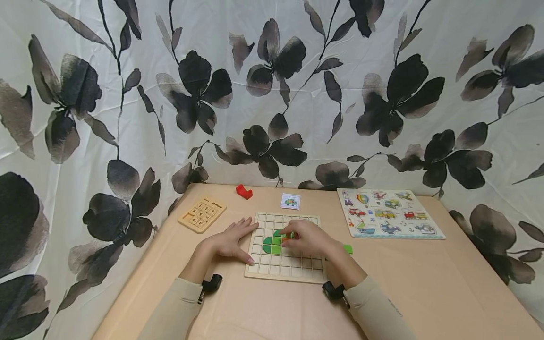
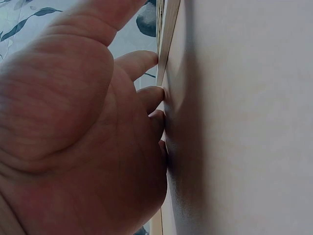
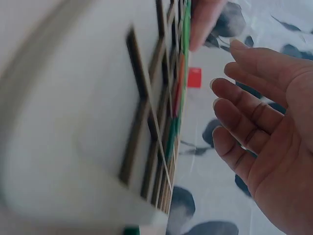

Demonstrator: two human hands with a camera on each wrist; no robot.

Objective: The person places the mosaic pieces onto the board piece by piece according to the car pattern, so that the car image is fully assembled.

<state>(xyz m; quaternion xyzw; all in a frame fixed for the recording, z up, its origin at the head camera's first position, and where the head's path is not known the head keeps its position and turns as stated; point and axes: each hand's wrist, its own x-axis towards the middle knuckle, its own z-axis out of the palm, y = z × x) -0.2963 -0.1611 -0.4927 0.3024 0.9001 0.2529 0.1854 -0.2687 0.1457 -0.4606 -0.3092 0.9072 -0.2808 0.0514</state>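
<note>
A wooden grid board point(image 1: 280, 270) lies on the table with dark and light green pieces point(image 1: 276, 245) near its middle. Orange and red pieces point(image 3: 179, 78) sit beside them, partly covered by my right hand point(image 1: 308, 238) in the head view. That hand hovers over the board with loosely bent fingers; the right wrist view point(image 3: 279, 112) shows nothing between thumb and fingers. My left hand point(image 1: 229, 240), fingers spread, rests at the board's left edge, its thumb on the frame. In the left wrist view its fingertips point(image 2: 155, 95) meet the board's side and the table.
A light green piece point(image 1: 348, 249) lies right of the board, beside my right wrist. Behind the board are a small pattern card point(image 1: 291, 201) and a red piece point(image 1: 244, 191). A wooden number board point(image 1: 202, 215) sits left, a picture puzzle point(image 1: 388, 214) right. A floral curtain point(image 1: 272, 104) hangs behind.
</note>
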